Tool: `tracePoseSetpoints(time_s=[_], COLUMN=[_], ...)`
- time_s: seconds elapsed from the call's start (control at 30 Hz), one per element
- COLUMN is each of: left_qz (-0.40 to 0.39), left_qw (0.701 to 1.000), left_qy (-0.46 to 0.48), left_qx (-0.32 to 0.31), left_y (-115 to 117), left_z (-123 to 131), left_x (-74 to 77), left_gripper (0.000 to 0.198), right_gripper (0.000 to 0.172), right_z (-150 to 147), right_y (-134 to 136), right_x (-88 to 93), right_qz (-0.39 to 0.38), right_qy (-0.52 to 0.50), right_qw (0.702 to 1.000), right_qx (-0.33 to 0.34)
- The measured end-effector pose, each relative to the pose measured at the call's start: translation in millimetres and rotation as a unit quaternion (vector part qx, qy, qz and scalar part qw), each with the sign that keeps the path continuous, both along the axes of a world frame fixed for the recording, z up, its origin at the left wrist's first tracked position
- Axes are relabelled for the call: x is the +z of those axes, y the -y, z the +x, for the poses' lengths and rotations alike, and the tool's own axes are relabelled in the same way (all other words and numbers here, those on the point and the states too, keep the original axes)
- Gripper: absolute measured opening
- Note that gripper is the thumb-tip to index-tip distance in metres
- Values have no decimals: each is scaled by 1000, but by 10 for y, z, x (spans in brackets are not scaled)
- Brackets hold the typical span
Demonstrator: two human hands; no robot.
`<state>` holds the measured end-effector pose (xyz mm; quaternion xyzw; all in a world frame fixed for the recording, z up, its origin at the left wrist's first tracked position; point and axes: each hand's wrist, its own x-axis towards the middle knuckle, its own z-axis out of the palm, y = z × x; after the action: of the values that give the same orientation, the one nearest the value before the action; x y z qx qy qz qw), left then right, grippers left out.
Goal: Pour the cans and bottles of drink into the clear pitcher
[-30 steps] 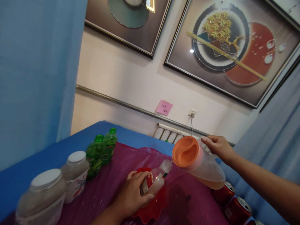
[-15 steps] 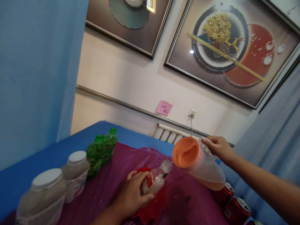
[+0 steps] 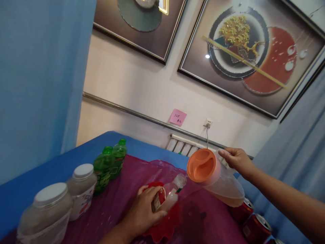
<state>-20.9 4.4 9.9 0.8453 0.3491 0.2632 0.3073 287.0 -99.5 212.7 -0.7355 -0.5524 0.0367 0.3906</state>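
My left hand (image 3: 146, 210) is closed around a clear bottle (image 3: 169, 202) with a red label, tilted so its mouth points up and right. Under it lies a red dish with a wavy edge (image 3: 162, 232). My right hand (image 3: 237, 161) grips a translucent pitcher (image 3: 225, 189) by the handle side; its fingers are partly hidden. Its orange lid (image 3: 202, 165) faces left, and the pitcher is tipped over with brownish liquid low in its body. The lid's edge sits close to the bottle's mouth; whether liquid flows between them I cannot tell.
Two white-lidded jars (image 3: 83, 189) and two green bottles (image 3: 104, 169) line the left side. Red cans (image 3: 256, 228) stand at the lower right. A purple plastic sheet (image 3: 137, 169) covers part of the blue table (image 3: 101, 142). Blue curtains (image 3: 43, 74) hang at both sides.
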Motion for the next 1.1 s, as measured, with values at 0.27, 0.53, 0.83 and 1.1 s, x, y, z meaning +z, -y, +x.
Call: tracePoseSetpoints(time_s=[0.27,0.53,0.83,1.1], left_qz=[8,16,13,25], left_qw=[1000,1000,1000,999], left_qy=[18,24,19,40], left_qx=[-4,-2,-3,-10], left_y=[-17,-19,-11,-12], left_z=[9,-5,9,8], left_x=[-54,-58,-46,-57], left_gripper=[69,67,67,62], right_gripper=[68,68,66,66], right_z=[-3,25,33,13], right_y=[0,-3,16,21], right_x=[8,-10,-13,-9], right_qz=[-4,-4,-2,-2], right_qy=[7,-5,-7,-10], right_qw=[1000,1000,1000,1000], right_qx=[-2,2,5,1])
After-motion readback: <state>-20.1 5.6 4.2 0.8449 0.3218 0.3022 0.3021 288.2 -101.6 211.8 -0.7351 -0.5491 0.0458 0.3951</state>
